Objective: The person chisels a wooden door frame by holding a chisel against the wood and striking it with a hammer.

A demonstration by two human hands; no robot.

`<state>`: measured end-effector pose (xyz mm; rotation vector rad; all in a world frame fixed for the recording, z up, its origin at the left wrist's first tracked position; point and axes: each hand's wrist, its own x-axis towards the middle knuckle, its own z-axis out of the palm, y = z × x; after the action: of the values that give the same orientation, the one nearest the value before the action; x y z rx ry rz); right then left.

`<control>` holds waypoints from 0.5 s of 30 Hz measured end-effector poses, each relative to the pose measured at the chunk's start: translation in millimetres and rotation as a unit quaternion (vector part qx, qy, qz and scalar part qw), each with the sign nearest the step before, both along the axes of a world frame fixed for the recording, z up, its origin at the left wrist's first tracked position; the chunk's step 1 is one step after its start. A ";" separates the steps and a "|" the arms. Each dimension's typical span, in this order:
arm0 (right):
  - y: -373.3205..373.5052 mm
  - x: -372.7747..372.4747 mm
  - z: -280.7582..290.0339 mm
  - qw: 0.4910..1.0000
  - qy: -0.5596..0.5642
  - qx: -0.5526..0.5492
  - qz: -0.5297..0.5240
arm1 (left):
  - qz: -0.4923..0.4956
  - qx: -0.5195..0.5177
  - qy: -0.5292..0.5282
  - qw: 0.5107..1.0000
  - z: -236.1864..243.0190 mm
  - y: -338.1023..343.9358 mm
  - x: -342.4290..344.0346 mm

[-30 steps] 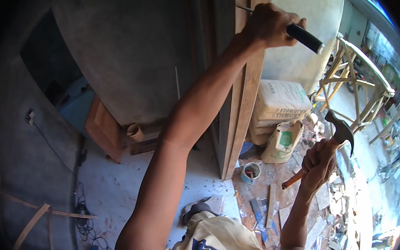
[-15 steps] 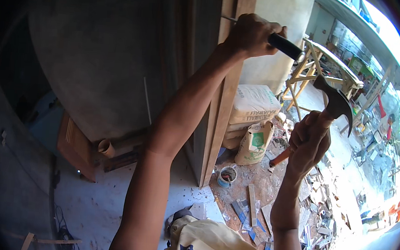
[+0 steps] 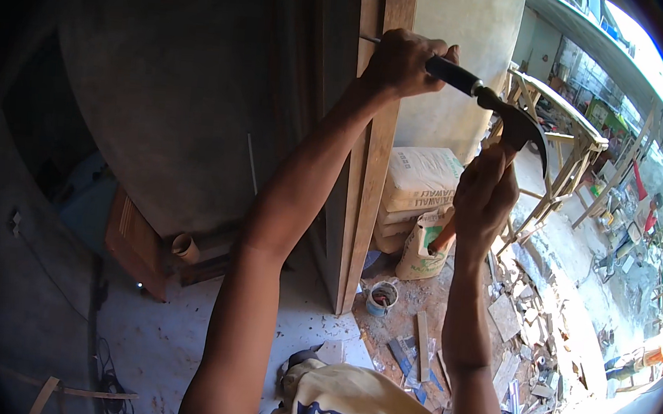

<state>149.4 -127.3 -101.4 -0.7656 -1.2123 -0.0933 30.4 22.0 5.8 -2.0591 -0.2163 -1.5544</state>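
My left hand [image 3: 407, 63], raised at the wooden door frame [image 3: 387, 141], is closed around a black-handled chisel [image 3: 452, 74]. The chisel lies nearly level, its thin metal shaft reaching left to the frame; the tip is too dark to make out. A claw hammer [image 3: 518, 130] is in my right hand [image 3: 488, 192], gripped high on its wooden handle just below the head. The hammer's striking face meets the metal cap at the chisel's butt end, and its claw curves away to the right.
Stacked cement bags [image 3: 423, 175] and an opened sack [image 3: 424, 253] stand behind the frame. A small bucket [image 3: 381, 297] sits on the floor near a wood strip [image 3: 423, 345] and scattered tile scraps [image 3: 506, 318]. Further right stands a wooden trestle [image 3: 565, 109].
The hammer has swung left and up, from apart to against the chisel's butt. My left hand keeps its grip on the chisel; the view has shifted slightly.
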 end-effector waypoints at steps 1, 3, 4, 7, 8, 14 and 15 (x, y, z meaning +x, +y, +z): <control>-3.5 3.6 -6.6 0.999 0.039 -0.018 0.028 | -0.004 0.012 -0.003 1.000 3.3 2.0 -3.2; -20.6 8.3 -14.7 0.978 0.160 0.048 0.123 | -0.014 -0.003 0.011 1.000 -5.6 -0.8 -1.9; -30.7 12.3 -16.3 0.973 0.209 0.034 0.089 | -0.011 -0.018 0.026 0.999 -10.9 -2.2 -7.7; -60.2 49.3 -42.3 0.956 0.236 0.059 0.163 | -0.075 -0.008 -0.015 0.997 -31.9 3.7 -25.6; -65.3 59.3 -57.2 0.960 0.244 0.053 0.124 | -0.122 -0.005 -0.067 0.990 -38.4 4.4 -34.8; -77.6 93.0 -109.1 0.930 0.338 -0.081 0.118 | -0.108 0.098 0.094 0.985 -57.5 -18.5 -23.8; -74.9 98.3 -116.4 0.924 0.350 -0.096 0.120 | -0.082 0.092 0.101 0.987 -53.3 -21.3 -18.1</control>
<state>247.7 -202.1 -217.8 -0.7231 -0.6200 0.4772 12.3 0.6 -47.5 -2.1120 0.1707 -1.3868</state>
